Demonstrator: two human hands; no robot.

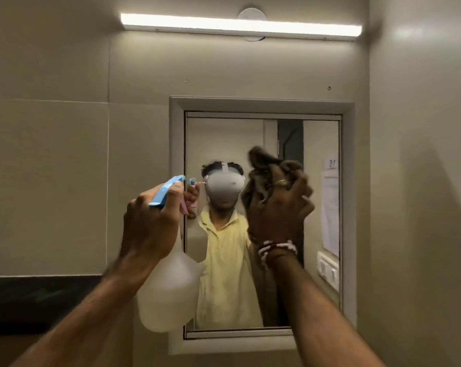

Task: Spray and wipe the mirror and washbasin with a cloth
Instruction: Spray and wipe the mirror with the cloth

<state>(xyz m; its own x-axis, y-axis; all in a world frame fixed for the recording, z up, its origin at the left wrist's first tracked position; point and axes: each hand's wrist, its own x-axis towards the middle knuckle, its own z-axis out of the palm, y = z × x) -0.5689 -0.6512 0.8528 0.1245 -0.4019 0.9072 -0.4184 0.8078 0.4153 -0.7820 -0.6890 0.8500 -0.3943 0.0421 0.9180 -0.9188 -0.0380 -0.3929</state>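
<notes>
Left hand gripping translucent white spray bottle with blue trigger head at left edge of white-framed wall mirror, right hand clutching bunched brown cloth before the glass, washbasin out of view

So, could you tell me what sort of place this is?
Probably a washroom: a framed mirror set in a plain wall, a strip light above it, plus a spray bottle and cloth.

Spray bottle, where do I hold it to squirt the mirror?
Hold the spray bottle by its thin neck, coming from behind, as the left hand does. The belly looks too wide to grip, and the nozzle then faces the mirror.
</notes>
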